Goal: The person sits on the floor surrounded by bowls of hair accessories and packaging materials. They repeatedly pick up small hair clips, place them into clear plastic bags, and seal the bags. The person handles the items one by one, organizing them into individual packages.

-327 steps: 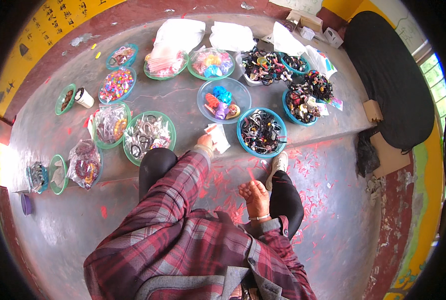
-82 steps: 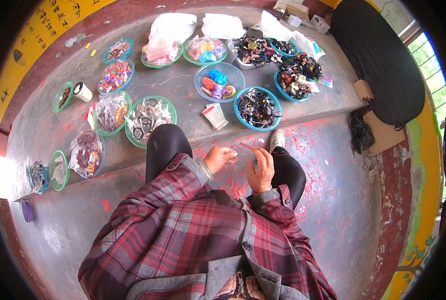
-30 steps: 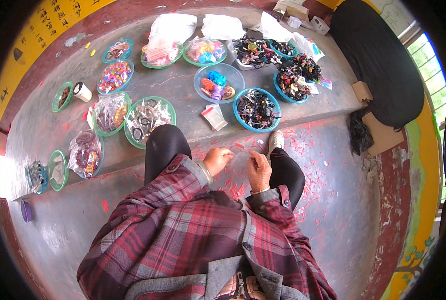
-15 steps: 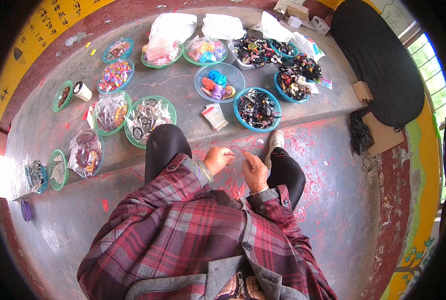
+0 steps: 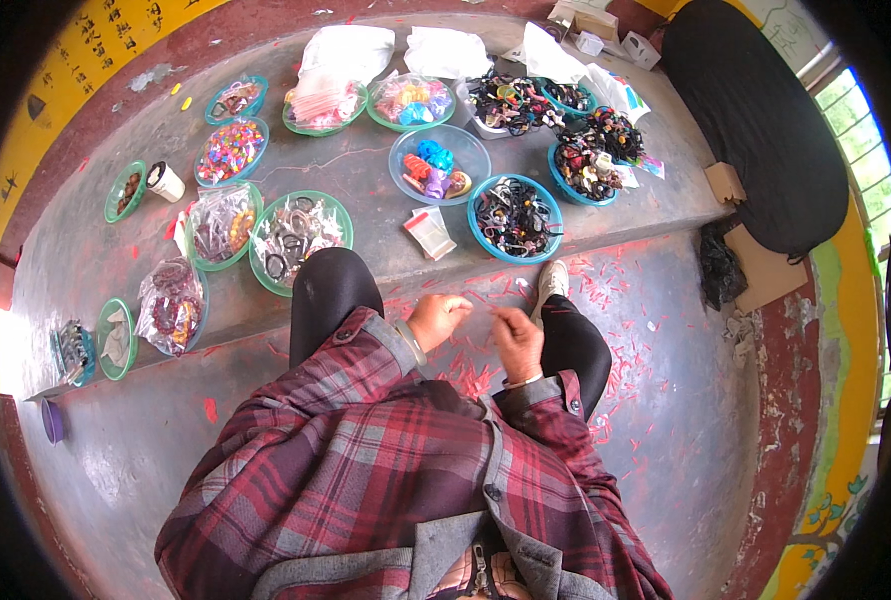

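Above my lap, my left hand (image 5: pixel 438 320) is closed in a pinch, its fingertips pointing right. Facing it a short way off, my right hand (image 5: pixel 518 343) is also closed, thumb and fingers pressed together. Whatever the fingers hold is too small to name. Beyond my left knee stands a green basin (image 5: pixel 301 237) of silvery and dark hair ties in clear wrap. Past my right foot, a blue basin (image 5: pixel 515 219) is heaped with black hair ties. A small clear bag (image 5: pixel 429 233) with a red edge lies between these basins.
Red scraps (image 5: pixel 621 350) litter the floor around my right leg. More basins stand on the raised ledge, among them one of colourful beads (image 5: pixel 232 152) and one of bright bundles (image 5: pixel 439 170). A white cup (image 5: pixel 165 183) is at left; a black bag (image 5: pixel 721 265) lies at right.
My right hand has turned and drawn slightly right, its fingers now curled in where the index finger pointed out. My left hand has barely moved.
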`<move>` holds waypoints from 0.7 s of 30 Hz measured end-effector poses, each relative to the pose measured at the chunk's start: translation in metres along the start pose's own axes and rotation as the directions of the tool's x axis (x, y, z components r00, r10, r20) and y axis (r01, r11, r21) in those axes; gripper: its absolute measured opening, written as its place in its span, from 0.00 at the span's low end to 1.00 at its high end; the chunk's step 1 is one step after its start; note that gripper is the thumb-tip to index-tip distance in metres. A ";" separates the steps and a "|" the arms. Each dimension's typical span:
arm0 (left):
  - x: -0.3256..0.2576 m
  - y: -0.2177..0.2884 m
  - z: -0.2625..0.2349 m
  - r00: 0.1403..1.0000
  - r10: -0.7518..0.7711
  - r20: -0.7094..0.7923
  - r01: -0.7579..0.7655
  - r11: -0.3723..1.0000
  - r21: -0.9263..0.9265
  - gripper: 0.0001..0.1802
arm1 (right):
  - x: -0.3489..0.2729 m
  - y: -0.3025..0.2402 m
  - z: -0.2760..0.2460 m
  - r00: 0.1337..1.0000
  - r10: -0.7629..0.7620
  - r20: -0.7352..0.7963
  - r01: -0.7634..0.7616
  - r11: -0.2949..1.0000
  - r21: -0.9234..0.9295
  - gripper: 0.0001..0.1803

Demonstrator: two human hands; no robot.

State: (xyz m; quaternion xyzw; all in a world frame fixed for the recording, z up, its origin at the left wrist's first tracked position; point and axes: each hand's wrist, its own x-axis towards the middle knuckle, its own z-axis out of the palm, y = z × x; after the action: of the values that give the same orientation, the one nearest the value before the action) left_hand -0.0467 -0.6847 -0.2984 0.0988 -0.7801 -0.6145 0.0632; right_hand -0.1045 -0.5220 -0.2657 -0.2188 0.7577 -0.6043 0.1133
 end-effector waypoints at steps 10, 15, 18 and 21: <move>0.001 0.034 -0.022 0.721 0.692 -0.036 -0.585 0.635 0.503 0.14 | 0.009 -0.010 -0.012 0.679 0.457 0.574 -0.734 0.439 0.518 0.24; -0.006 0.041 -0.019 0.676 0.734 0.068 -0.654 0.555 0.514 0.15 | 0.010 -0.005 -0.003 0.706 0.381 0.597 -0.707 0.320 0.631 0.18; -0.007 0.036 -0.017 0.676 0.733 0.078 -0.663 0.559 0.497 0.14 | 0.008 -0.006 -0.005 0.763 0.396 0.511 -0.645 0.408 0.646 0.11; -0.006 0.041 -0.016 0.683 0.727 0.071 -0.666 0.578 0.471 0.13 | 0.008 0.000 -0.008 0.764 0.423 0.487 -0.640 0.397 0.658 0.06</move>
State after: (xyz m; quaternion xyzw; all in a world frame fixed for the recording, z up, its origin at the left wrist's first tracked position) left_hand -0.0405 -0.6889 -0.2549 -0.1642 -0.8717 -0.3281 0.3247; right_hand -0.1150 -0.5187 -0.2633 0.0393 0.4142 -0.7740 0.4774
